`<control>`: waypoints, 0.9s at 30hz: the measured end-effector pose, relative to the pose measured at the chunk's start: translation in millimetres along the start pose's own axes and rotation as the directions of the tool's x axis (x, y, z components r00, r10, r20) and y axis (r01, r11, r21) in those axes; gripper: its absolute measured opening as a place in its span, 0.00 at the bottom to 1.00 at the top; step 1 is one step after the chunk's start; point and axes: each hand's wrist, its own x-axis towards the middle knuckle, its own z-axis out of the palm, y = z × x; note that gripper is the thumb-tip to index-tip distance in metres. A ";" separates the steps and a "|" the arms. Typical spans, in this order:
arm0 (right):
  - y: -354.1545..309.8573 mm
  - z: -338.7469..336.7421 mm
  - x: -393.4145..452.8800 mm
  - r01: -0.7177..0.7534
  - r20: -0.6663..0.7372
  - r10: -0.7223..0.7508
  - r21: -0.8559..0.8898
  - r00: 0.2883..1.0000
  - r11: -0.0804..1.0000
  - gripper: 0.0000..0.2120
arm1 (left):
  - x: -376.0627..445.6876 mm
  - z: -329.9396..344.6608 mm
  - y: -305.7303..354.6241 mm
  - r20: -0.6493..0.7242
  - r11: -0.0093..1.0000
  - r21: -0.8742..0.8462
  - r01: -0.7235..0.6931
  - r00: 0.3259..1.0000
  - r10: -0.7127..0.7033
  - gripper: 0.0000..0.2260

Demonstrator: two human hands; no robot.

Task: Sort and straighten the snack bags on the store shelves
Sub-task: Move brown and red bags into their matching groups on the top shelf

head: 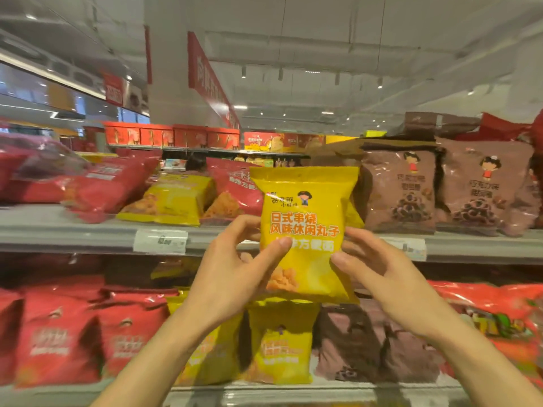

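Yellow snack bag [305, 230] held upright at centre frame, in front of the upper shelf [88, 230] edge, between the fallen yellow and red bags at left and the brown bags [402, 189] at right. Judged light, air-puffed, slick film; contents crushable, so grip the side seams, not the belly. My left hand [235, 271] pinches its left edge, thumb on the front. My right hand [373, 265] clamps the right edge likewise. Both forearms angled up and inward.

Both my arms reach up and forward; left hand [235, 259] and right hand [373, 259] raised side by side, thumbs front, fingers [244, 227] curled.
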 end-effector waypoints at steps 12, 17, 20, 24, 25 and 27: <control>-10.6 -7.6 37.9 0.067 -0.212 -0.080 -0.066 0.974 0.996 0.19 | 39.7 -12.9 8.5 0.029 0.992 0.116 -0.057 0.998 0.054 0.15; -6.1 -25.1 62.4 0.058 -0.245 -0.067 -0.045 0.967 0.997 0.14 | 75.2 -38.1 -5.7 -0.208 0.881 0.472 -0.031 0.967 0.145 0.13; 1.8 -26.9 71.2 0.020 -0.248 -0.023 -0.015 0.968 1.000 0.18 | 98.7 -53.7 -23.4 -0.213 0.648 0.761 0.046 0.960 0.181 0.20; 8.6 -24.9 76.7 -0.009 -0.289 0.009 0.002 0.957 1.000 0.23 | 116.3 -49.6 -30.9 -0.137 0.516 0.848 0.121 0.991 -0.007 0.28; 8.2 -24.8 76.8 -0.010 -0.296 0.010 0.002 0.955 1.000 0.22 | 118.8 -47.3 -30.7 -0.138 0.523 0.842 0.137 0.990 -0.036 0.29; 7.3 -24.6 77.0 -0.012 -0.297 0.010 -0.003 0.955 1.000 0.21 | 122.7 -44.1 -28.4 -0.140 0.553 0.820 0.151 0.988 -0.062 0.30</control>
